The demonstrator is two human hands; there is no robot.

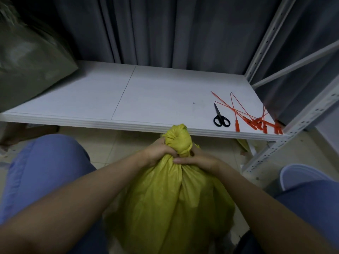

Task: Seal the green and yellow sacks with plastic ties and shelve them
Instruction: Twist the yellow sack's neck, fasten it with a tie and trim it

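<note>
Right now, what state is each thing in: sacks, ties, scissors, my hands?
yellow sack: neck twisted, no tie visible.
green sack: on the shelf, neck unseen.
plastic ties: loose on shelf.
scissors: closed, lying flat.
left hand: grips the sack's neck.
right hand: grips the sack's neck.

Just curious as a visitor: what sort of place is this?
Probably a storeroom: white metal shelving with perforated posts, orange plastic seal ties lying on it beside black-handled scissors, and a bulging green plastic sack already shelved.
</note>
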